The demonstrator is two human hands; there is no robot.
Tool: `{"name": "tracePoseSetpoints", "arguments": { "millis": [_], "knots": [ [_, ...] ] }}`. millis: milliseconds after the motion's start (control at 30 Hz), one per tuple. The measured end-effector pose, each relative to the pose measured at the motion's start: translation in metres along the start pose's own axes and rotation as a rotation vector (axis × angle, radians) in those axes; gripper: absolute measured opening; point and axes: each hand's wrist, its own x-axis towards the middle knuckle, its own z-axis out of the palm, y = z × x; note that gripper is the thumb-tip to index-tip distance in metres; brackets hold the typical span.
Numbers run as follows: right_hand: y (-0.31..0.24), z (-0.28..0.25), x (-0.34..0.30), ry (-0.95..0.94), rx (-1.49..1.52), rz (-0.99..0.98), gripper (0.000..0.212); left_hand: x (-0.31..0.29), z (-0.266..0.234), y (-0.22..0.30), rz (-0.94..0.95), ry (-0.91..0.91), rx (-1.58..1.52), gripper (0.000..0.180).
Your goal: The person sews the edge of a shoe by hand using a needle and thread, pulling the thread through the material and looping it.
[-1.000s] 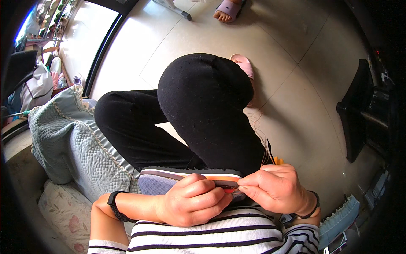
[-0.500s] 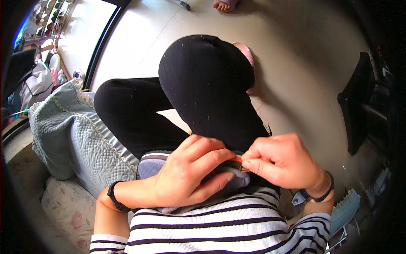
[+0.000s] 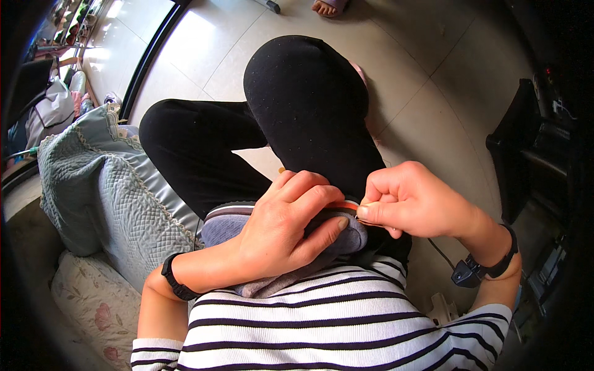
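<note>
"While the person is sitting with the legs of the black trousers [image 3: 303, 93] bent, where is the fabric slipper [image 3: 224, 230] resting?"

"It is lying across the lap, close against the striped shirt [image 3: 309, 324], its layered sole edge [image 3: 232, 211] facing the knees."

"How is each hand gripping?"

"The left hand [image 3: 281, 226] is clasping the slipper from above, its fingers curling over the sole edge and its thumb pressing on the grey-blue fabric. The right hand [image 3: 411, 201] is holding its thumb tight against a bent index finger at the slipper's right end; I am not managing to tell what, if anything, is lying between them."

"Which surfaces are surrounding the figure?"

"A pale tiled floor [image 3: 427, 102] is extending ahead, catching bright light near the black door frame [image 3: 148, 62]. To the left, a light-blue quilted cover [image 3: 124, 198] is draping above a floral cushion [image 3: 93, 303], with a whitish bag [image 3: 52, 114] sitting beyond. Black furniture [image 3: 516, 148] is standing at the right, and another person's foot [image 3: 325, 8] is showing at the top edge."
</note>
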Motion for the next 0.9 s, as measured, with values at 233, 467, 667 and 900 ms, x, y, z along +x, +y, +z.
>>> {"name": "tracePoseSetpoints", "arguments": {
  "millis": [233, 467, 667, 900],
  "knots": [
    [-0.001, -0.021, 0.018, -0.245, 0.113, 0.149, 0.021, -0.001, 0.001, 0.004, -0.034, -0.009, -0.06, 0.03],
    [-0.005, -0.027, 0.028, -0.327, 0.032, 0.208, 0.02, -0.002, 0.003, -0.002, 0.016, -0.039, 0.018, 0.04],
    [-0.005, -0.024, 0.023, -0.291, 0.038, 0.19, 0.022, 0.001, 0.004, 0.0, 0.026, -0.036, 0.041, 0.044],
    [0.002, -0.013, 0.012, -0.141, 0.087, 0.099, 0.02, -0.001, 0.005, -0.002, 0.04, -0.039, 0.025, 0.043]
  ]
}}
